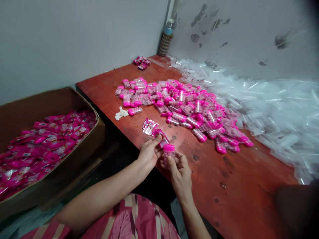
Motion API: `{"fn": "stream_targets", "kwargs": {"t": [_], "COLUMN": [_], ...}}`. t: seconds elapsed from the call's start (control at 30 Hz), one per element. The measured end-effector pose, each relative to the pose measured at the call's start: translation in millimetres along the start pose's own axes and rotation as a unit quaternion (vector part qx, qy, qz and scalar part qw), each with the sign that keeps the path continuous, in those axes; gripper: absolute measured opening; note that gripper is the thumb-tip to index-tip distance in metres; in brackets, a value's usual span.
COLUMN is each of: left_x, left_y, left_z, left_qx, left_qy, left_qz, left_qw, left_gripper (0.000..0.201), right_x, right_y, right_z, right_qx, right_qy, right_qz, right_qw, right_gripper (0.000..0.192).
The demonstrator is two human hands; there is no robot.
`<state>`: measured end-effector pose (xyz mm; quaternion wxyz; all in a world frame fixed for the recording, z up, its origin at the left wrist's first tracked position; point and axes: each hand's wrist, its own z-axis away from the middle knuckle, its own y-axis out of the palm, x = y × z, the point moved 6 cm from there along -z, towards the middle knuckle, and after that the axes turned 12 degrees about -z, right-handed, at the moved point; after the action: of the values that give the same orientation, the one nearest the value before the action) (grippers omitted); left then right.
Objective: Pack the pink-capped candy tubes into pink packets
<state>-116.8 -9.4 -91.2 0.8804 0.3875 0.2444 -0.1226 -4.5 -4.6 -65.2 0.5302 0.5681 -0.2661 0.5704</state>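
Observation:
Near the table's front edge, my left hand (149,153) pinches a pink printed sleeve (161,136) between thumb and fingers. Close beside it, my right hand (181,172) grips a small clear candy bottle (169,151) with a pink cap, held upright with the cap on top. The sleeve and bottle are almost touching; whether they meet I cannot tell. Just beyond my left hand lie more flat sleeves (149,126), pink and silvery. A large heap of pink-capped candy bottles (189,108), filled with small round sweets, spreads over the table past my hands.
On my left stands a cardboard box (99,127) with many pink wrapped bottles (54,139). Clear plastic sleeves (279,109) pile along the wall on the red table (239,189). A crumpled white scrap (121,113), pink packets (142,61) and a woven holder (164,44) also sit there.

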Motion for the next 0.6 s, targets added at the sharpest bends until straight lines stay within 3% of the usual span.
{"fn": "stream_targets", "kwargs": {"t": [0.17, 0.37, 0.6], "left_x": [-7, -14, -9], "left_y": [3.2, 10.7, 7.3], "left_z": [7, 14, 13], "left_qx": [0.027, 0.126, 0.145], "left_qy": [0.025, 0.04, 0.021], "left_qz": [-0.061, -0.154, -0.224], "left_qw": [0.997, 0.979, 0.963], "left_gripper": [0.023, 0.025, 0.024], "right_x": [-2, -4, 1], "right_y": [2, 5, 4], "right_z": [-3, -8, -5], "right_qx": [-0.014, 0.008, -0.015], "right_qy": [-0.022, -0.007, -0.049], "right_qz": [0.019, -0.047, -0.002], "right_qw": [0.999, 0.999, 0.999], "right_gripper": [0.027, 0.032, 0.03]}}
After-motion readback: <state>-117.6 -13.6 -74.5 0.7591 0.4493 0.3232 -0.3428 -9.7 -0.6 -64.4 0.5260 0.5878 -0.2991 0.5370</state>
